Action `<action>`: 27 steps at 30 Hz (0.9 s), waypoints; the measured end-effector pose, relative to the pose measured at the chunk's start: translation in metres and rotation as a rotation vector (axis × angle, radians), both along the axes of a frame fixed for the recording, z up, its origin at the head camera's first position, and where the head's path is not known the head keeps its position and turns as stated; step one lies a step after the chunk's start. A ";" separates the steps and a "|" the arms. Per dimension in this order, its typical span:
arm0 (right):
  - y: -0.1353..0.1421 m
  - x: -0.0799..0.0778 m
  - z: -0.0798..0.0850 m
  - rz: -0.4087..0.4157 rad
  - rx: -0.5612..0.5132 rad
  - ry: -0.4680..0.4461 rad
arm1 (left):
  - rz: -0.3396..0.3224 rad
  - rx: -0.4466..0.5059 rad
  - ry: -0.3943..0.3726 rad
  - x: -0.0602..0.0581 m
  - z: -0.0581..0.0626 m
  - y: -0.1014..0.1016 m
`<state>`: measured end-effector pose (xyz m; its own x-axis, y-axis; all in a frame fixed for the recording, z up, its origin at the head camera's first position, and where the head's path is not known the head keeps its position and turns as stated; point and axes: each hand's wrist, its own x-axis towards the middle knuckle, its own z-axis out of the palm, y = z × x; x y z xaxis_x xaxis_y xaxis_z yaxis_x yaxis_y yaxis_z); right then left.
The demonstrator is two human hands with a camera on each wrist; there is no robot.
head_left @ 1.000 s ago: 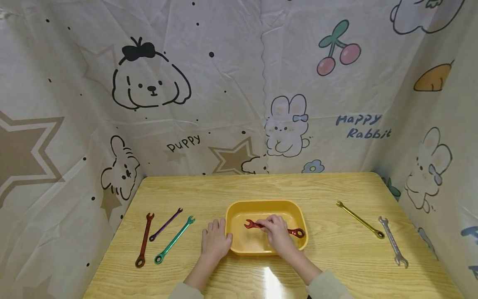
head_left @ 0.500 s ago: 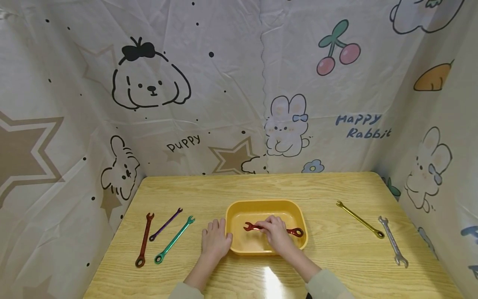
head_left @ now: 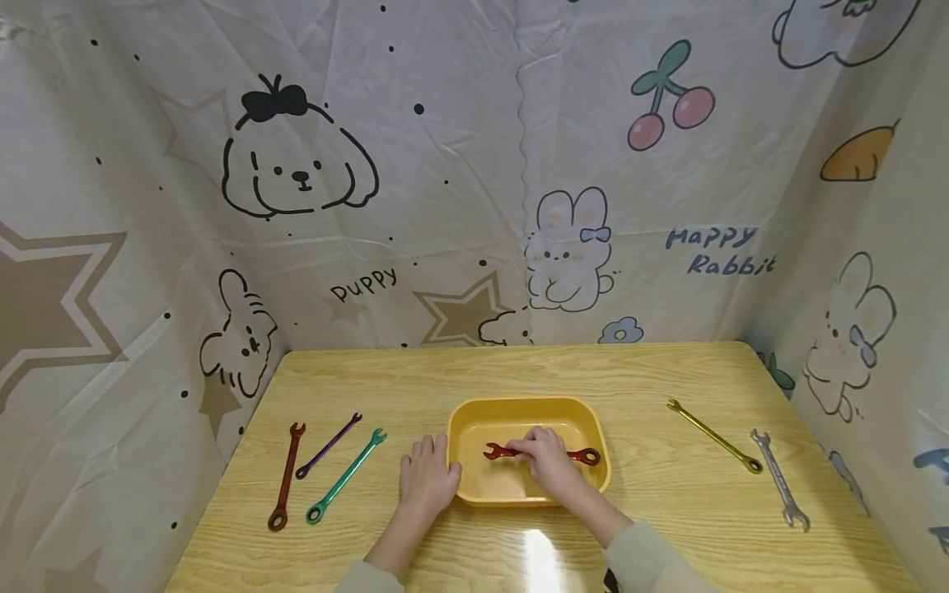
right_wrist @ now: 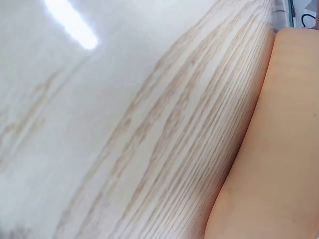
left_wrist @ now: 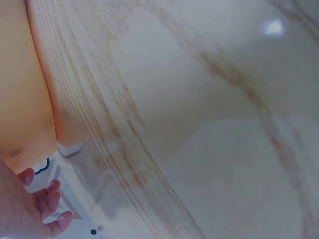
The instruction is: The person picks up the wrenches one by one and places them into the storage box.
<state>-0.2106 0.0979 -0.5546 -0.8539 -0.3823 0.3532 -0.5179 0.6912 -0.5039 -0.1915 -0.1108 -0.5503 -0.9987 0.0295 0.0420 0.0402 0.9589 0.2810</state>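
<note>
In the head view my right hand [head_left: 547, 463] pinches the shaft of a red combination wrench [head_left: 582, 455] inside a yellow tray [head_left: 530, 499]. The wrench lies nearly level, open end to the left and ring end to the right; the hand hides its middle. My left hand [head_left: 430, 473] rests against the tray's left side, its fingers extended forward and the thumb beside the rim. The left wrist view shows that hand's fingers [left_wrist: 52, 199] by the tray's wall [left_wrist: 25, 89]. In the right wrist view the tray's wall [right_wrist: 274, 139] fills the right side, and the right hand is not seen.
Left of the tray lie a dark red wrench [head_left: 287, 478], a purple wrench [head_left: 329, 445] and a green wrench [head_left: 347, 477]. To the right are a yellow-green wrench [head_left: 714, 436] and a silver wrench [head_left: 780, 480]. A printed cloth [head_left: 460, 165] surrounds the wooden table [head_left: 371, 371].
The red wrench has shifted slightly, its ring end a little higher and to the left in the head view. My right forearm has moved slightly with it; the left hand stays put.
</note>
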 end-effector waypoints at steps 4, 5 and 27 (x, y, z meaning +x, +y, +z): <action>0.000 -0.003 -0.003 0.011 0.029 -0.002 | 0.004 -0.002 -0.005 0.000 0.000 0.001; 0.000 -0.004 -0.004 0.011 0.037 0.002 | 0.005 -0.004 -0.006 0.000 0.000 0.001; -0.003 -0.014 -0.008 0.063 0.077 0.056 | -0.005 0.010 0.011 0.000 -0.001 0.000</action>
